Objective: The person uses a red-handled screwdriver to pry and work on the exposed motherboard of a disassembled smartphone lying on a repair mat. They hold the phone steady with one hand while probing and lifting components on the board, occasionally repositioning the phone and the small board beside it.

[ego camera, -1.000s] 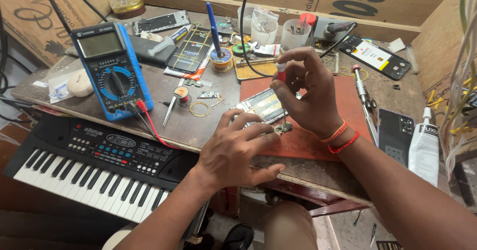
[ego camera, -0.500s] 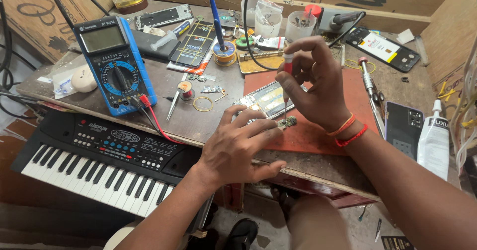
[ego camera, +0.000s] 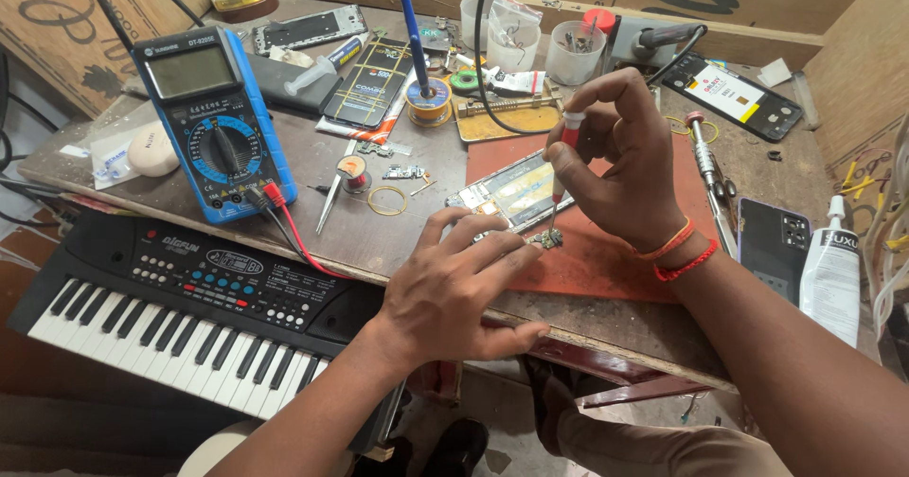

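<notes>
Red-handled screwdriver is standing upright in the right hand, fingers clamped on its handle, tip now resting on the small circuit board just in front of the opened phone, having lowered since a second ago; left hand, fingers together, is pressing that board flat on the red mat

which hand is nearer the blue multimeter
Left. The left hand lies flat on the bench, right of the blue multimeter with bare table between. The right hand, holding a small screwdriver, is farther right.
</notes>
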A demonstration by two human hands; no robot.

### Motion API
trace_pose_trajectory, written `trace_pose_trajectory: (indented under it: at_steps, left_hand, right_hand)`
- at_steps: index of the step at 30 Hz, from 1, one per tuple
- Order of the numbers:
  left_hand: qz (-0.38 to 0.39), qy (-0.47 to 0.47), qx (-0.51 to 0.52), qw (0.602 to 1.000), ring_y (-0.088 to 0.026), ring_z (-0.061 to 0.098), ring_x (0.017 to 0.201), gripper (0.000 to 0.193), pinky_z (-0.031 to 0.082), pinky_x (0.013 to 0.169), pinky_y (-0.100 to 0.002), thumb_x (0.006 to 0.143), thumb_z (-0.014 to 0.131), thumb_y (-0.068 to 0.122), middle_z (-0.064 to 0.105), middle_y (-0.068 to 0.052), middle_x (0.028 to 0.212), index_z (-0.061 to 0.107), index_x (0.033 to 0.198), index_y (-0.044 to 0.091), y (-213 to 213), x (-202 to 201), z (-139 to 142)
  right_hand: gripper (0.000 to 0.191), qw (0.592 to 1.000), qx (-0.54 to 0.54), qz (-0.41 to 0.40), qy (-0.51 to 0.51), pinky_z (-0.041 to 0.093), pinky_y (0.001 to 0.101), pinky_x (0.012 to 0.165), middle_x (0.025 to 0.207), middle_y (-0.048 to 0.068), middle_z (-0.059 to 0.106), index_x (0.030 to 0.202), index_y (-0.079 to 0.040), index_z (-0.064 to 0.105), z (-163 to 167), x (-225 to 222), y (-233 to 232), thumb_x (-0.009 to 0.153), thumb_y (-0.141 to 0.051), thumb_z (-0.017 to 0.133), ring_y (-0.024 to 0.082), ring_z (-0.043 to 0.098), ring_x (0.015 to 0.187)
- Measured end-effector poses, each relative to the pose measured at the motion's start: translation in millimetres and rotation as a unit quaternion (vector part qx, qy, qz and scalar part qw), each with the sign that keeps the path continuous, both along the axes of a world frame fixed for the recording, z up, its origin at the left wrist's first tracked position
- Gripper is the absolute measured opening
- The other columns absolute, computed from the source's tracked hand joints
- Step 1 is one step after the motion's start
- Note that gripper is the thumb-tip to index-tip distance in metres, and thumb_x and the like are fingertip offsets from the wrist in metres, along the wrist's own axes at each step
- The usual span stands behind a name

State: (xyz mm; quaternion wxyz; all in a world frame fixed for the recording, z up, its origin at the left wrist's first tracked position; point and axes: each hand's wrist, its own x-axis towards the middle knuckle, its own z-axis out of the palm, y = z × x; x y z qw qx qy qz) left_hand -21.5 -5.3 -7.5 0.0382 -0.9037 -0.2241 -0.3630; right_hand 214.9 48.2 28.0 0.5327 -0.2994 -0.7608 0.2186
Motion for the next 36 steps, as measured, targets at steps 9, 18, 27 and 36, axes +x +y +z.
trace_pose_trajectory:
  at_steps: [9,18,27,36]
  left_hand:
    - [0.002,-0.006,-0.018,1.000,-0.029,0.060,0.121,0.059,0.039,0.111,-0.050,0.083,0.076,0.056,0.070,-0.007,0.113,0.074,0.114,0.006,0,2,4]
    - [0.002,-0.007,-0.020,1.000,-0.029,0.059,0.121,0.059,0.039,0.112,-0.050,0.082,0.076,0.056,0.070,-0.007,0.114,0.075,0.113,0.006,0,3,5]
    - [0.004,0.000,-0.020,1.000,-0.029,0.060,0.122,0.058,0.038,0.114,-0.049,0.086,0.075,0.056,0.070,-0.008,0.114,0.075,0.116,0.006,1,1,1]
    - [0.006,0.014,-0.006,1.000,-0.029,0.061,0.121,0.060,0.037,0.113,-0.049,0.088,0.072,0.057,0.071,-0.010,0.114,0.075,0.116,0.004,4,2,-2]
  right_hand:
    - [0.037,1.000,0.004,0.011,-0.016,0.062,0.0252,0.073,0.097,0.010,0.067,0.120,-0.002,0.042,0,-6,-2,0.096,0.008,0.067,0.012,0.071,0.088]
    - [0.036,1.000,-0.005,0.015,-0.013,0.063,0.0256,0.076,0.098,0.010,0.068,0.121,-0.002,0.042,0,-5,-1,0.097,0.008,0.068,0.012,0.071,0.089]
    - [0.041,0.998,-0.014,0.050,-0.043,0.063,0.0247,0.073,0.100,0.009,0.067,0.125,-0.004,0.043,4,-5,-2,0.095,0.005,0.069,0.011,0.071,0.089]
    - [0.055,0.990,-0.062,0.067,-0.107,0.057,0.0231,0.070,0.098,0.007,0.066,0.134,-0.005,0.040,12,-5,-6,0.091,0.003,0.074,0.010,0.068,0.087]
